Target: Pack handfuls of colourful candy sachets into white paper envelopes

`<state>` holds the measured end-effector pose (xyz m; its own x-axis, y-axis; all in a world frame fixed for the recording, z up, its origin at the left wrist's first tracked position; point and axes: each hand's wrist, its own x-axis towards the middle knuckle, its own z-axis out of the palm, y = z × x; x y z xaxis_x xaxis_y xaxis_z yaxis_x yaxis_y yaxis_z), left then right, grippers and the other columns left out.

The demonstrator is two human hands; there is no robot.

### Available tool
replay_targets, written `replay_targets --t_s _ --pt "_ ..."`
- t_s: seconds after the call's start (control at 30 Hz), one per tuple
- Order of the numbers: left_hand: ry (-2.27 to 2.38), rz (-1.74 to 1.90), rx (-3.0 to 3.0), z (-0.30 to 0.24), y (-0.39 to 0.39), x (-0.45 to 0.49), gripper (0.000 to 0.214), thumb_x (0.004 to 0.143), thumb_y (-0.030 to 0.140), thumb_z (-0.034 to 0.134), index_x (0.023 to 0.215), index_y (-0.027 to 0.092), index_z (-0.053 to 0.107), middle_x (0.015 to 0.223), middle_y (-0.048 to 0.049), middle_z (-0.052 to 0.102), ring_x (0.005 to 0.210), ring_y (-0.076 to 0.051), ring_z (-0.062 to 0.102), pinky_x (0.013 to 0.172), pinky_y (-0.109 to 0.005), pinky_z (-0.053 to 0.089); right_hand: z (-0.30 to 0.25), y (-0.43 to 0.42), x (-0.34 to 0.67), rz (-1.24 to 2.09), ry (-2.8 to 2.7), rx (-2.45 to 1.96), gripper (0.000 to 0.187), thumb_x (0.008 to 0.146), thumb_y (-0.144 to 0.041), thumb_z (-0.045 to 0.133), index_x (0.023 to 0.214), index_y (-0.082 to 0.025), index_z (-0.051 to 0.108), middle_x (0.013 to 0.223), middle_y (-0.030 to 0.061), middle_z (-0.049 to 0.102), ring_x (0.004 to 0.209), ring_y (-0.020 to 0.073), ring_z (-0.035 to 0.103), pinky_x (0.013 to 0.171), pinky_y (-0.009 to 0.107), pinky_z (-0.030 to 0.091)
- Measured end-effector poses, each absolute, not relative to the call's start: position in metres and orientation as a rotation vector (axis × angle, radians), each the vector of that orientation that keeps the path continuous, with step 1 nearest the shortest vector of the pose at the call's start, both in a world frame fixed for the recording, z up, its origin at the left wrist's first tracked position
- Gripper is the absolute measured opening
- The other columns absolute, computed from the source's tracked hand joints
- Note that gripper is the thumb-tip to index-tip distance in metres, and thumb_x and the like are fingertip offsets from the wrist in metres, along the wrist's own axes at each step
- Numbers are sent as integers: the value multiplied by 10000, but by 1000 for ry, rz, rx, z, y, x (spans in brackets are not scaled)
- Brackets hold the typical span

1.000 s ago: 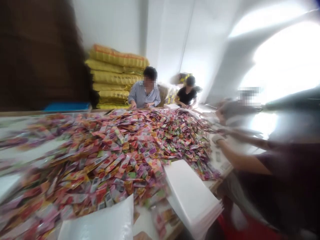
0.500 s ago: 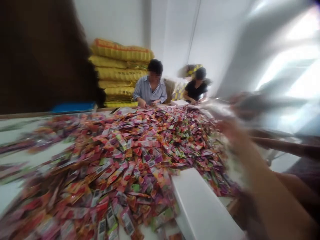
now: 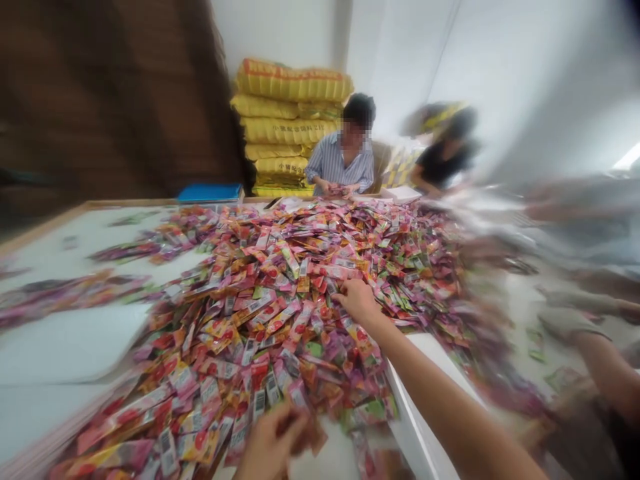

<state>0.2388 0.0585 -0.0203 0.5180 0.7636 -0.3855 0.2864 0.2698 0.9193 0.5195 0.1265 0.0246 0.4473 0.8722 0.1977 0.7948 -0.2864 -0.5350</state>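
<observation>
A large heap of small, colourful plastic snack packets (image 3: 280, 313), mostly red, pink, orange and purple, covers the table. My right hand (image 3: 357, 300) reaches into the middle of the heap, fingers bent down and closed at a packet; the fingertips are partly hidden. Lower down, near the front edge of the heap, my left hand (image 3: 275, 437) is curled and slightly blurred, with what looks like an orange-brown packet at its fingertips. Under my right forearm lies a long white box (image 3: 415, 400), partly covered by the arm.
Across the table, a person in a striped shirt (image 3: 340, 160) handles packets; another in black (image 3: 445, 157) is blurred. At right, a co-worker's gloved hands (image 3: 570, 320) are near the edge. White sheets (image 3: 65, 343) lie left. Behind stand stacked yellow sacks (image 3: 293, 127) and a blue-topped box (image 3: 210, 193).
The view has turned left, so the scene sits further right. My right hand has come from the right side into the heap, and my left hand has entered at the bottom.
</observation>
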Motion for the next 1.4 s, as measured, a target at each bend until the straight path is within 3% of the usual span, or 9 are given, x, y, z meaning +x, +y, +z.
replay_targets --t_s 0.1,0.27,0.4,0.57,0.7,0.87,1.03,1.13,1.4 --pt "1092 697 1654 -8 112 288 227 811 417 564 773 201 624 711 -35 670 689 -210 622 662 -305 448 27 140 530 247 -1421 -2145 163 733 -313 697 686 -162 655 695 26 650 686 165 591 614 239 378" --pt "1222 826 1718 -1 159 350 379 541 208 759 858 230 553 619 35 548 623 -203 547 605 -284 351 41 134 556 292 -1483 -2154 164 762 -193 631 923 -161 624 788 5 662 708 142 588 617 211 390" --pt "1189 758 1653 -11 165 342 359 601 180 649 933 215 517 601 61 523 535 -160 523 537 -248 352 38 113 567 371 -1595 -2131 319 791 -263 642 1094 -180 588 954 47 670 835 169 595 701 231 408" --pt "1073 664 1607 -6 159 314 244 697 156 427 906 190 549 690 29 557 601 -149 558 547 -243 407 24 94 570 509 -1750 -2127 340 578 -306 837 844 -166 677 799 41 659 751 198 590 650 243 401" --pt "1027 620 1744 -8 136 330 182 629 170 604 808 204 618 713 20 584 680 -183 548 649 -289 404 24 85 578 442 -1767 -2110 183 689 -271 769 808 -161 684 889 55 639 842 192 569 737 249 396" --pt "1016 674 1833 -16 120 359 249 517 120 746 720 214 635 820 -7 564 902 -247 511 852 -358 340 14 73 579 378 -1701 -2104 225 734 -271 736 914 -149 676 921 70 621 864 187 554 769 259 398" --pt "1009 659 1622 -6 132 337 284 539 273 817 748 199 641 723 14 582 766 -213 558 736 -323 418 7 64 572 385 -1611 -2060 160 685 -137 709 834 -154 653 914 58 627 918 194 546 825 267 384" --pt "952 617 1379 7 135 314 330 582 336 814 814 172 648 700 0 649 676 -193 611 664 -308 474 20 51 563 393 -1475 -2078 57 752 -128 590 804 -143 608 767 37 606 781 179 557 722 272 405" --pt "767 707 852 20 101 303 222 670 300 783 752 185 611 580 68 590 487 -80 511 489 -199 423 10 11 437 1352 -525 -1225 307 713 -414 692 849 -221 496 629 -46 552 469 114 501 458 235 403"
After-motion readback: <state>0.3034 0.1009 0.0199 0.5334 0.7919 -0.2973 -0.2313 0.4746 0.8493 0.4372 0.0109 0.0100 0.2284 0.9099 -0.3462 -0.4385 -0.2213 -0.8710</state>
